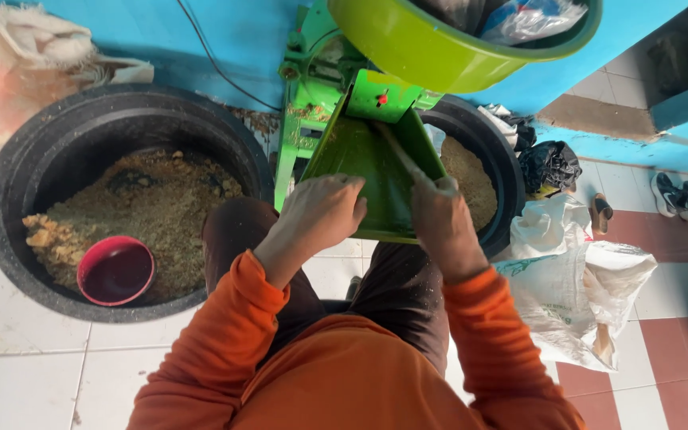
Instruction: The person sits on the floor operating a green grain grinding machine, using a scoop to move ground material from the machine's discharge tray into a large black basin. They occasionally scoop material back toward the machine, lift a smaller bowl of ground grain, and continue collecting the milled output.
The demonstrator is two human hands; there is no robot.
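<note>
Your left hand (320,213) rests knuckles-up on the lower edge of the green chute (364,163), fingers curled loosely together against its lip, wrist bent down from the orange sleeve (224,334). Your right hand (439,216) is fisted, fingers pinching a thin stick (400,153) that slants up the chute toward the green machine (316,87). The chute tilts down toward your knees, between 2 black tubs: the left tub (9,175) holds crumbly brown meal and a red bowl (115,271); the right tub (499,159) sits behind your right hand. White sacks (583,279) lie on the floor.
</note>
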